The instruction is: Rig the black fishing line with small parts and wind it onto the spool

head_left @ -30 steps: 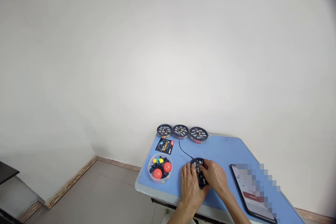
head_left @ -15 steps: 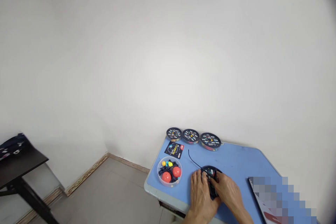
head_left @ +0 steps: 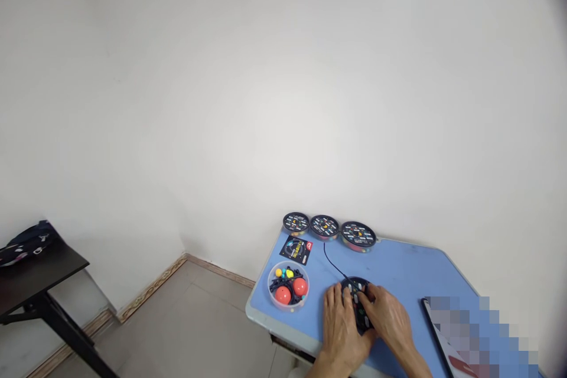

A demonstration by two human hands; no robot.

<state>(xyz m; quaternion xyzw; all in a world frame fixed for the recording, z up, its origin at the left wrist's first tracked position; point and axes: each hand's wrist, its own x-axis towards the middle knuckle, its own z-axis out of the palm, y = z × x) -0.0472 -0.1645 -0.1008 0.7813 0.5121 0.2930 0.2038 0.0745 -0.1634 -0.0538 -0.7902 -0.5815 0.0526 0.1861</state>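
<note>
A round black lid, printed with small coloured pictures, lies between my hands near the table's front. My left hand holds it at the left and lower edge, fingers stretched along its side and thumb near the bottom. From the upper left a thin black rod, slightly bent, runs across to the lid. My right hand pinches the rod's lower end over the lid; the fingers partly hide this spot. Left of my hands stands a clear round tub holding red balls, small yellow and blue balls and black pieces.
Along the wall stand three round tubs with black printed lids. A black printed card lies before them on the blue table. At right is a dark-edged flat object, partly blurred. A black table bears a dark patterned bag.
The view has shifted slightly. The right fingers have moved in closer over the lid, and more of its printed face shows. My left hand stays at the lid's edge.
</note>
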